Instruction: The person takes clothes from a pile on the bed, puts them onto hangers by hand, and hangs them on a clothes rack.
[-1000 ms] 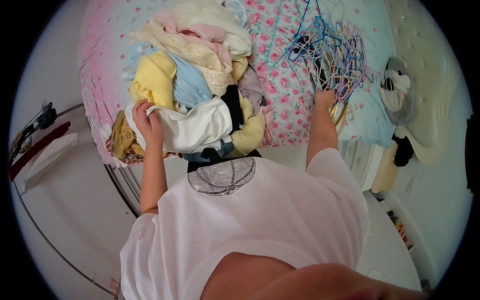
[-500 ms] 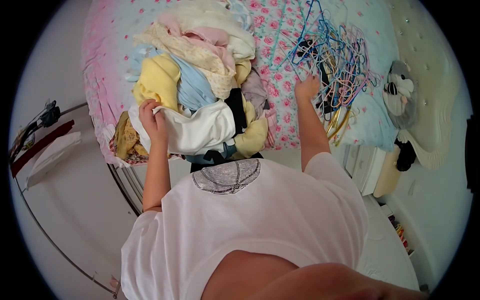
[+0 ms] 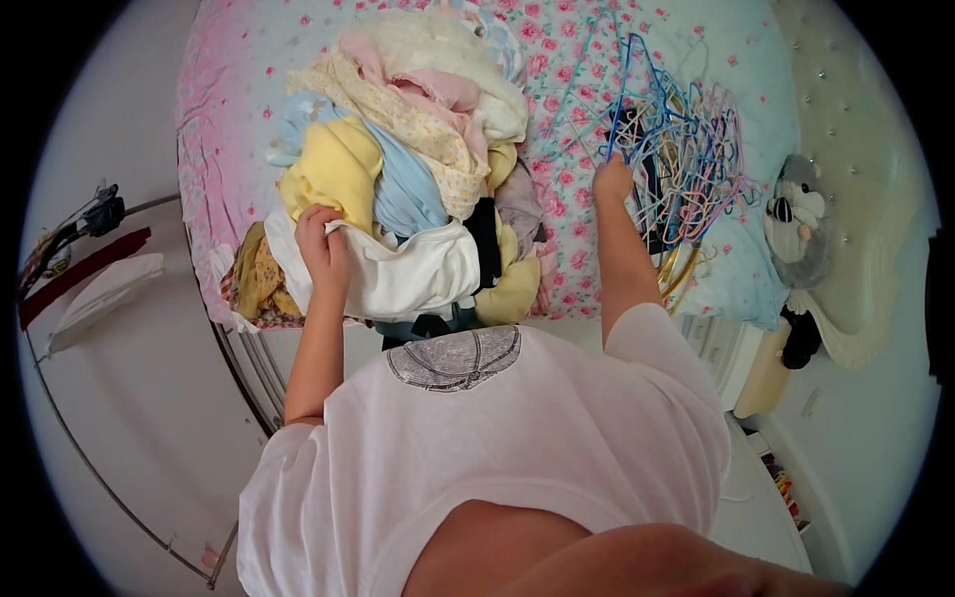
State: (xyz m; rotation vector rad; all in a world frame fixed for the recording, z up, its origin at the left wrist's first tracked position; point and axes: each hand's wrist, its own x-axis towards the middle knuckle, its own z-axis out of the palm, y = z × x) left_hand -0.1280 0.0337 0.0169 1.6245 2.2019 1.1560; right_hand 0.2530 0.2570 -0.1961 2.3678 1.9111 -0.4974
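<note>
My left hand [image 3: 323, 242] is closed on the upper edge of a white garment [image 3: 413, 271] at the near side of a heap of clothes. Above that hand lies a yellow garment [image 3: 333, 169], with a light blue one [image 3: 406, 189] beside it. At the left edge of a tangled pile of hangers [image 3: 686, 159], my right hand [image 3: 613, 179] is closed on a blue hanger [image 3: 619, 109], whose frame rises above the fingers.
Everything lies on a flowered bed [image 3: 567, 239]. A grey plush toy [image 3: 799, 221] rests by the padded headboard [image 3: 846, 169] at the right. A metal rack with clothes [image 3: 104, 298] stands at the left; a white cabinet [image 3: 718, 358] is at the lower right.
My right hand has shifted left from the lower part of the hanger pile and has a blue hanger in it. My left hand keeps its hold on the white garment. The view has shifted slightly.
</note>
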